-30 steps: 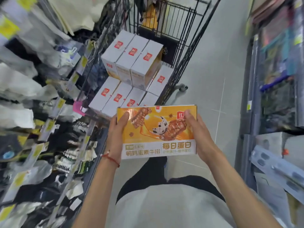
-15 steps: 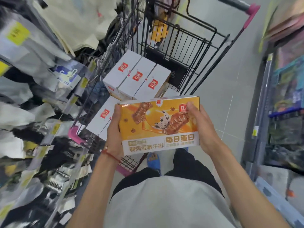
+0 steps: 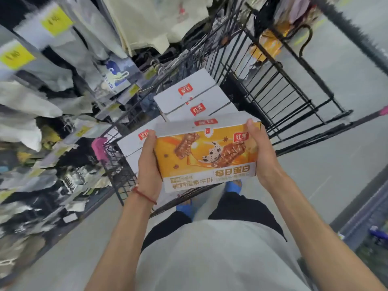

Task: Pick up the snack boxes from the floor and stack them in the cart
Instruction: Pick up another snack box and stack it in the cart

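Grey aisle floor, yellow-tagged racks alongside. The left hand and right hand are gripping the orange snack box by its ends, holding it above white boxes stacked in the cart, red 红派 logos showing.

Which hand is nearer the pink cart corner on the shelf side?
Left. The left hand holds the snack box end nearest the pink corner; the right hand holds the opposite end.

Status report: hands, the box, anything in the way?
Left hand and right hand grip orange snack box by its ends. Box held over cart, above stacked white boxes. No obstruction seen.
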A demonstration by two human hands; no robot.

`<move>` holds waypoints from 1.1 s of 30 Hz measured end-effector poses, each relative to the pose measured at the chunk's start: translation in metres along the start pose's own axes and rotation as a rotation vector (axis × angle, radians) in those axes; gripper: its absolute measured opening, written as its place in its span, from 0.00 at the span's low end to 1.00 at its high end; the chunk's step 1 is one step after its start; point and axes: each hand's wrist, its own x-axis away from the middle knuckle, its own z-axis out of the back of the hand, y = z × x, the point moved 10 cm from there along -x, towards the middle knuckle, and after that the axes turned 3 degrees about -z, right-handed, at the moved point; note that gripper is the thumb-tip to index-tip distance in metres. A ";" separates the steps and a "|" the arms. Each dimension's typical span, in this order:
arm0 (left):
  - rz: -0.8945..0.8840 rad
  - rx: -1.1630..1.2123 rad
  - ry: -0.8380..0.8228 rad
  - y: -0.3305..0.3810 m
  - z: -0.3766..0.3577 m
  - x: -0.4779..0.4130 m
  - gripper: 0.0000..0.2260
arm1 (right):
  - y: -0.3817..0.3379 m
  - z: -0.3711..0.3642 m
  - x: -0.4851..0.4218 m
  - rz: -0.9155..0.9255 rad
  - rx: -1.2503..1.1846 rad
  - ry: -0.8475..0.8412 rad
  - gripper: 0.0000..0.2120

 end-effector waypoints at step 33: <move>0.266 -0.614 0.182 -0.145 0.015 -0.070 0.14 | 0.033 0.061 -0.125 -0.152 0.590 -0.093 0.30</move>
